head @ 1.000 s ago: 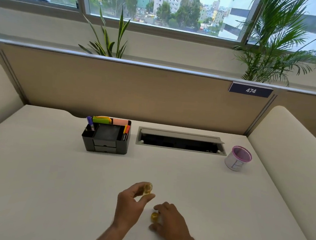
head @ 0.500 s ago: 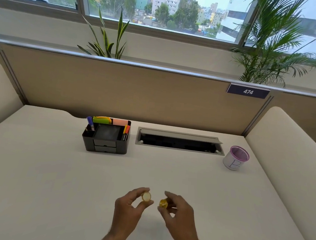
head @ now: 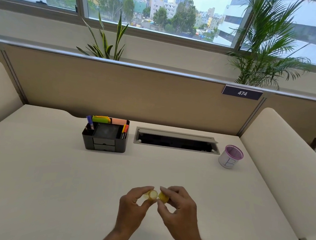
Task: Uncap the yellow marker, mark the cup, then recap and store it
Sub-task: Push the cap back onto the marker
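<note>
While pinched in the left hand (head: 133, 207), the yellow marker (head: 151, 195) nearly meets its cap (head: 163, 197).

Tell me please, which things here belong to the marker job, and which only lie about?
Job: left hand, right hand, yellow marker, its cap, cup, black organizer.
Lying about: cable tray, plants, number plate.
</note>
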Action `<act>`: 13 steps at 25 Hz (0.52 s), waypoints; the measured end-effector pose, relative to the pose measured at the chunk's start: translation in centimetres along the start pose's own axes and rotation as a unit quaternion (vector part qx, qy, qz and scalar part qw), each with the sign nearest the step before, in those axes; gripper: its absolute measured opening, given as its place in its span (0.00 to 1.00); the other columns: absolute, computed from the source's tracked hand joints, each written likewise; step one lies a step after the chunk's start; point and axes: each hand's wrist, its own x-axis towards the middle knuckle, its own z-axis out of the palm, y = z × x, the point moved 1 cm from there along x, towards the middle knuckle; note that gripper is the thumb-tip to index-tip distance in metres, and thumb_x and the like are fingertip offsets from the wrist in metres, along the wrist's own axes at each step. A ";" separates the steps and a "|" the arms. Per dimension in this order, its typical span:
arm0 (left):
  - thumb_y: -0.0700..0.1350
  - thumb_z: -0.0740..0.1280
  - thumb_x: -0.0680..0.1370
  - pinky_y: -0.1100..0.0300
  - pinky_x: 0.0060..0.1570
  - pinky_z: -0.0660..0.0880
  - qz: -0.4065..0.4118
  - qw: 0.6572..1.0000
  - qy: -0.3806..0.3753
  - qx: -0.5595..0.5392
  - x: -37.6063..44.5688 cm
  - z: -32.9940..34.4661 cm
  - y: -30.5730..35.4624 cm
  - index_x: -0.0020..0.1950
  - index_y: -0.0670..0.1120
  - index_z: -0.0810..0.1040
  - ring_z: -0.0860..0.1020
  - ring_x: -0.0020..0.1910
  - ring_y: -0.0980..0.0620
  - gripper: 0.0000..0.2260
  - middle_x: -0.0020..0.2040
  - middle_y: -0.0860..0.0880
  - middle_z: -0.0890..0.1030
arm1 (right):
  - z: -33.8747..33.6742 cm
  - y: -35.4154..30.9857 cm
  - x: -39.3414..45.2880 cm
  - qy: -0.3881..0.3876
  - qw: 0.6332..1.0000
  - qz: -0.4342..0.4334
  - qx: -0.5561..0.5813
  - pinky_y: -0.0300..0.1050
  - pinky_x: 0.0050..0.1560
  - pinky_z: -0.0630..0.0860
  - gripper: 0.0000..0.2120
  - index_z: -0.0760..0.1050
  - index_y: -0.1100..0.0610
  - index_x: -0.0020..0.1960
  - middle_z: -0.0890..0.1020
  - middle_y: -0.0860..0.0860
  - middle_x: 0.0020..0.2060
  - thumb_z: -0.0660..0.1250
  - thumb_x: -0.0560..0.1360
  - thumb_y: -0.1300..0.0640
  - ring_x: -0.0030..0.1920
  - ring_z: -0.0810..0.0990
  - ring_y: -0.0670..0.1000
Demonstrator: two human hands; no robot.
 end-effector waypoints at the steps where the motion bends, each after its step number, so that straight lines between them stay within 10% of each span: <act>1: 0.40 0.80 0.68 0.63 0.45 0.81 0.005 1.000 -0.001 0.004 -0.1 0.1 0.1 0.52 0.60 0.84 0.81 0.51 0.63 0.18 0.49 0.61 0.86 | -0.1 -0.2 0.1 -0.011 1.000 -0.004 -0.005 0.36 0.44 0.82 0.18 0.83 0.52 0.54 0.81 0.45 0.45 0.77 0.67 0.64 0.46 0.83 0.46; 13: 0.37 0.80 0.67 0.69 0.50 0.75 0.109 0.991 -0.042 0.065 -0.3 0.4 1.1 0.57 0.60 0.81 0.79 0.53 0.61 0.26 0.51 0.67 0.83 | -0.9 -0.6 0.8 -0.089 0.983 -0.084 -0.136 0.36 0.45 0.79 0.16 0.83 0.47 0.54 0.85 0.44 0.46 0.78 0.68 0.58 0.46 0.79 0.44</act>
